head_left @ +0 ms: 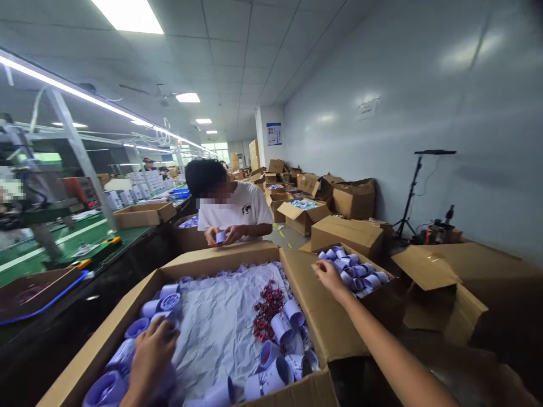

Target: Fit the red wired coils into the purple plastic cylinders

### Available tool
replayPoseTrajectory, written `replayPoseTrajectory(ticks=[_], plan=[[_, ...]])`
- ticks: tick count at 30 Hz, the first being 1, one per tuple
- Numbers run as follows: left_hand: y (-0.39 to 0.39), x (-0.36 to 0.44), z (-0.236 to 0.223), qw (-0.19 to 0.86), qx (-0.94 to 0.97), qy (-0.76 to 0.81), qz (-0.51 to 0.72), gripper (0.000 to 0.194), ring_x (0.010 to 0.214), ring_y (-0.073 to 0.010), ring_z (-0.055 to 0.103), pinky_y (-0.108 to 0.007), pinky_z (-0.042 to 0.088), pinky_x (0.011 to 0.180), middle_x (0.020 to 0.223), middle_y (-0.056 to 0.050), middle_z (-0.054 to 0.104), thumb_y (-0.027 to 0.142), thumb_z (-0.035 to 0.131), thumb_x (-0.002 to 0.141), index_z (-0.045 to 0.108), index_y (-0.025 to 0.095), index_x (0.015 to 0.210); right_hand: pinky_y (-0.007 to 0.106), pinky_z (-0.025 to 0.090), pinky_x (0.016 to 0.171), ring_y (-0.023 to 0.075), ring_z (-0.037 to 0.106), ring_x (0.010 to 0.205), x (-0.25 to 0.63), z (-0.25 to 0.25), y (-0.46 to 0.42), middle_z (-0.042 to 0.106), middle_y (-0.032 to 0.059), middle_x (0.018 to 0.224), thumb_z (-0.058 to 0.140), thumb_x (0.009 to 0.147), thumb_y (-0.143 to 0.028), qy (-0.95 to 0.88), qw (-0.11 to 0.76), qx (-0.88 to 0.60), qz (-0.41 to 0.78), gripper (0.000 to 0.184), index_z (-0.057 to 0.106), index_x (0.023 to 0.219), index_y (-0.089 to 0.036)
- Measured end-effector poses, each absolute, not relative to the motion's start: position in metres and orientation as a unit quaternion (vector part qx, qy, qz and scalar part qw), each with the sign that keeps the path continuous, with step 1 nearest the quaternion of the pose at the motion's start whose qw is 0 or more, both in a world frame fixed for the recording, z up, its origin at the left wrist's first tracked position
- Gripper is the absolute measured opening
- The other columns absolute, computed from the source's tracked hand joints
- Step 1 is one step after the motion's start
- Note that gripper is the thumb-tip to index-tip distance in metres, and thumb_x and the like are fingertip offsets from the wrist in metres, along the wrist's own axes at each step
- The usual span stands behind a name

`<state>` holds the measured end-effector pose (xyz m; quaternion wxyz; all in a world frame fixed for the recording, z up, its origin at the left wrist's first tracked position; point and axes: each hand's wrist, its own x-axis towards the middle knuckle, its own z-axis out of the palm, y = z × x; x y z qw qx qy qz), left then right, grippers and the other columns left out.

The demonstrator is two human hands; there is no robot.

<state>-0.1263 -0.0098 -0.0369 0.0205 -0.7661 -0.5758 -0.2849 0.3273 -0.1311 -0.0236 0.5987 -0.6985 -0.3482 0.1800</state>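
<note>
My left hand (pixel 153 347) is at the left side of a large cardboard box (pixel 307 305), its fingers curled over a light purple plastic cup (pixel 166 317) that they partly hide. More purple cups (pixel 123 355) lie around it along that wall. My right hand (pixel 330 277) hangs above the near left edge of a second box, beside a heap of purple cups (pixel 354 265). Its fingers are half bent, and nothing shows in them. Between my hands, small dark red parts (pixel 268 311) lie piled on a crumpled white plastic sheet (pixel 212 316), with purple cups (pixel 282 328) beside them.
Across the box a co-worker (pixel 233 209) in a white shirt holds a purple cup (pixel 220 237). A green conveyor line (pixel 63 240) runs along the left. Several cardboard boxes (pixel 352 198) and a black tripod stand (pixel 409 198) stand on the right, by the wall.
</note>
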Motion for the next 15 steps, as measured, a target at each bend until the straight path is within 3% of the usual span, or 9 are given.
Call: replayPoseTrajectory(ticks=[2, 4, 6, 9, 12, 15], plan=[[-0.024, -0.108, -0.027, 0.024, -0.741, -0.602, -0.296, 0.023, 0.096, -0.0293, 0.060, -0.040, 0.049, 0.075, 0.115, -0.010, 0.061, 0.032, 0.045, 0.075, 0.064, 0.022, 0.082, 0.031, 0.046, 0.071, 0.0184, 0.058, 0.074, 0.284, -0.020, -0.113, 0.065, 0.0017, 0.076, 0.064, 0.069, -0.039, -0.442, 0.554, -0.673, 0.212, 0.024, 0.063, 0.082, -0.019], [-0.031, -0.091, -0.022, -0.005, -0.727, -0.595, -0.342, 0.021, 0.097, -0.0289, 0.060, -0.041, 0.049, 0.079, 0.111, -0.011, 0.059, 0.032, 0.049, 0.073, 0.062, 0.020, 0.084, 0.030, 0.047, 0.070, 0.0177, 0.059, 0.072, 0.239, -0.020, -0.100, 0.067, 0.0017, 0.080, 0.065, 0.070, -0.039, -0.528, 0.489, -0.653, 0.235, 0.033, 0.063, 0.097, -0.020], [-0.031, -0.078, -0.021, -0.059, -0.720, -0.570, -0.390, 0.025, 0.093, -0.0278, 0.060, -0.041, 0.049, 0.081, 0.100, -0.011, 0.060, 0.035, 0.057, 0.066, 0.061, 0.018, 0.085, 0.030, 0.046, 0.076, 0.0186, 0.061, 0.083, 0.198, -0.022, -0.091, 0.068, 0.0059, 0.095, 0.060, 0.077, -0.037, -0.638, 0.349, -0.655, 0.207, 0.037, 0.060, 0.109, -0.019], [-0.029, -0.062, -0.025, -0.144, -0.706, -0.543, -0.432, 0.036, 0.087, -0.0265, 0.062, -0.041, 0.050, 0.080, 0.089, -0.008, 0.061, 0.038, 0.061, 0.059, 0.060, 0.017, 0.088, 0.037, 0.042, 0.086, 0.0278, 0.058, 0.102, 0.152, -0.031, -0.084, 0.068, 0.0133, 0.104, 0.069, 0.068, -0.029, -0.696, 0.205, -0.665, 0.176, 0.028, 0.069, 0.093, -0.017], [-0.032, -0.050, -0.034, -0.235, -0.700, -0.528, -0.420, 0.032, 0.079, -0.0228, 0.063, -0.038, 0.051, 0.076, 0.086, -0.007, 0.064, 0.033, 0.055, 0.063, 0.060, 0.016, 0.089, 0.045, 0.040, 0.088, 0.0378, 0.054, 0.108, 0.130, -0.039, -0.080, 0.069, 0.0180, 0.101, 0.076, 0.054, -0.017, -0.697, 0.130, -0.685, 0.167, 0.022, 0.072, 0.076, -0.015], [-0.040, -0.043, -0.042, -0.295, -0.742, -0.496, -0.341, 0.028, 0.075, -0.0197, 0.062, -0.031, 0.050, 0.071, 0.084, -0.005, 0.066, 0.023, 0.050, 0.063, 0.063, 0.016, 0.086, 0.043, 0.037, 0.091, 0.0319, 0.054, 0.110, 0.128, -0.040, -0.080, 0.069, 0.0124, 0.104, 0.067, 0.066, -0.017, -0.701, 0.107, -0.689, 0.148, 0.015, 0.073, 0.079, -0.021]])
